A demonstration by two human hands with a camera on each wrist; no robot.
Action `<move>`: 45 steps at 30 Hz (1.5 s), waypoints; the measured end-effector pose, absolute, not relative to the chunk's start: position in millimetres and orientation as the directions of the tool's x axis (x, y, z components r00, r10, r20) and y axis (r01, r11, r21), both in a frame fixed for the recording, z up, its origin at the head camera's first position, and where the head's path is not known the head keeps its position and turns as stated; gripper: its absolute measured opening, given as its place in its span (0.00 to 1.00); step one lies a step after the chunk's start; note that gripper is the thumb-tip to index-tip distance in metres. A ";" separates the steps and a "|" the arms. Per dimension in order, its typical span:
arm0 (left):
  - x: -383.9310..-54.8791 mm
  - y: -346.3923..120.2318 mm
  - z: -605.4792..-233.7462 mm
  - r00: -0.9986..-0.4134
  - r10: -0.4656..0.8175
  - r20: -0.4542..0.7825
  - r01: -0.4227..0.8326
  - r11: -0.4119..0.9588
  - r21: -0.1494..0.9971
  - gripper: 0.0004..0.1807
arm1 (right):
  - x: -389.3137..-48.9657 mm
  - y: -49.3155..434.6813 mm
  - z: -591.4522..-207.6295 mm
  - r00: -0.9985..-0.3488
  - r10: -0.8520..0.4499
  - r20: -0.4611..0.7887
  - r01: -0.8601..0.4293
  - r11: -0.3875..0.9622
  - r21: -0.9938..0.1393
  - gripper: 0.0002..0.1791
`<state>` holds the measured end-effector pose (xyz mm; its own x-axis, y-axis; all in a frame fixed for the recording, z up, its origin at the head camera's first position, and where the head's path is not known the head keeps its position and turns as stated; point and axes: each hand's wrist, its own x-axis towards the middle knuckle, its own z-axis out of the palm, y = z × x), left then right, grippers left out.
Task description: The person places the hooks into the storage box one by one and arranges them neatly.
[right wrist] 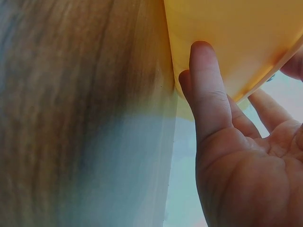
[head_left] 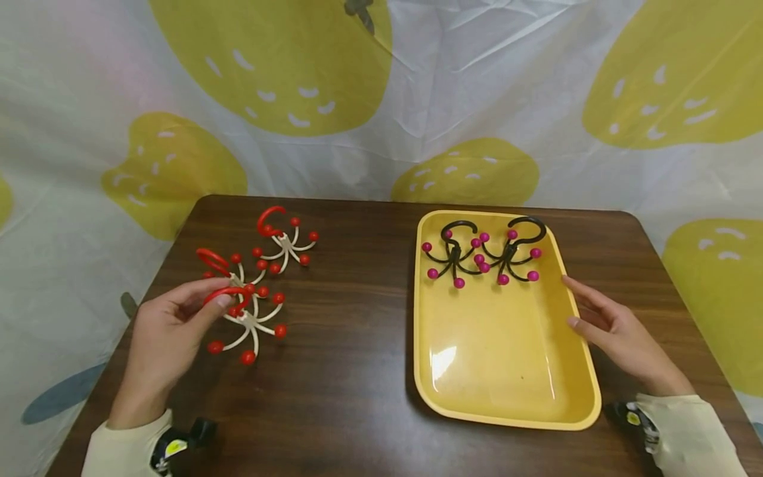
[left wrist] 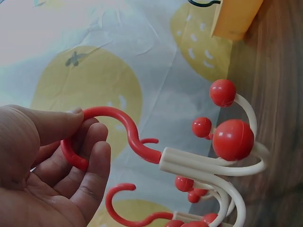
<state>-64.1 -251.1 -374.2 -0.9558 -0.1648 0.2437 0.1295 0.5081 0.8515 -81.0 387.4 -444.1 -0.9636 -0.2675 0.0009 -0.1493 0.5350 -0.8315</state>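
My left hand [head_left: 167, 331] pinches the red hook [left wrist: 113, 112] of a white multi-arm hanger [head_left: 250, 322] with red ball tips, between thumb and fingers. This hanger is at the table's left side. Right behind it, partly hidden by it and my hand, is a second hanger [head_left: 237, 273] of the same kind. A third one [head_left: 287, 244] rests farther back. My right hand [head_left: 620, 338] touches the right side of a yellow tray [head_left: 419, 358], its fingers [right wrist: 208, 90] fairly straight against the outer wall. Nothing is gripped in it.
Inside the tray, at its far end, lie two black hangers, a left one [head_left: 456, 255] and a right one [head_left: 509, 255], with magenta ball tips. The brown wooden table [head_left: 352, 344] ends against a lemon-patterned cloth [head_left: 334, 165] at the back.
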 end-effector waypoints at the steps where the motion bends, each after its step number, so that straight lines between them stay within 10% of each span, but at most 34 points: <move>1: -64.7 -250.5 -372.6 -0.956 -0.160 0.247 0.134 0.512 0.849 0.17 | -80.9 387.4 -444.2 -0.964 -0.267 0.001 -0.149 0.535 -0.832 0.37; 25: -86.4 -224.6 -338.4 -0.957 -0.010 0.289 0.228 0.591 0.774 0.14 | -79.1 387.8 -442.4 -0.964 -0.266 0.004 -0.152 0.540 -0.828 0.37; 45: -113.9 -177.6 -324.6 -0.960 0.118 0.254 0.280 0.386 0.879 0.12 | -84.2 386.0 -448.3 -0.979 -0.204 -0.006 -0.099 0.499 -0.861 0.36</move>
